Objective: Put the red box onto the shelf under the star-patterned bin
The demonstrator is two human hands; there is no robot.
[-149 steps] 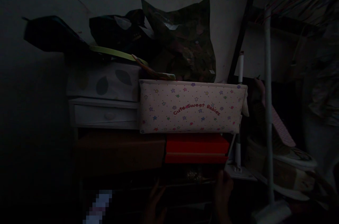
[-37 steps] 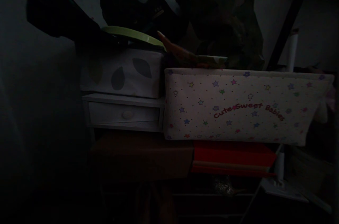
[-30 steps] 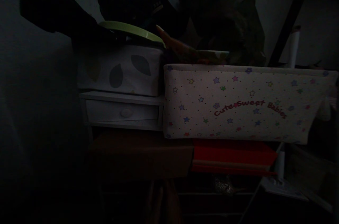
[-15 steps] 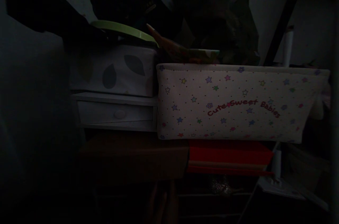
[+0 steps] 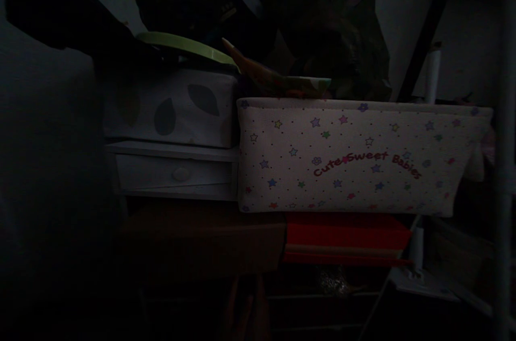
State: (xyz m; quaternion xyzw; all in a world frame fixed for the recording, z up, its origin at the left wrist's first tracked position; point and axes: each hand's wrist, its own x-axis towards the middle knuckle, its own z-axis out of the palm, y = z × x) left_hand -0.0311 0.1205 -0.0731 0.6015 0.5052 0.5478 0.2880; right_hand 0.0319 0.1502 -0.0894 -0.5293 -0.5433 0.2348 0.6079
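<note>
Dim storage corner, cluttered shelving against a pale wall (image 5: 407, 2); entries run from your side outward.

1. Left hand (image 5: 245, 309): a faint brownish shape at the bottom edge, probably yours, below the shelf front. You cannot tell from this light whether the fingers are spread or curled, or whether they touch anything. Your right hand is out of sight.
2. Brown box (image 5: 201, 239): the item nearest that hand, just above it, on the lower level, touching the red box (image 5: 346, 233) on its right. It looks like plain cardboard: likely stiff at the corners, softer mid-panel, not slippery. It carries a stack, so judge it pinned and heavy to draw out. Take it by the two lower front corners, not the top edge.
3. Star-printed pouch (image 5: 355, 158): soft fabric with red lettering, resting on the red box and overhanging it.
4. Small white drawer (image 5: 173, 174): sits on the brown box, closed, round knob.
5. Leaf-patterned box (image 5: 169, 110): on top of the drawer.
6. Green plate (image 5: 185, 45): tilted on the leaf-patterned box; it could slide if the stack shifts.
7. Dark bags (image 5: 322, 29): slumped at the back, against the wall.
8. White pole (image 5: 506, 169): upright, far right edge.
</note>
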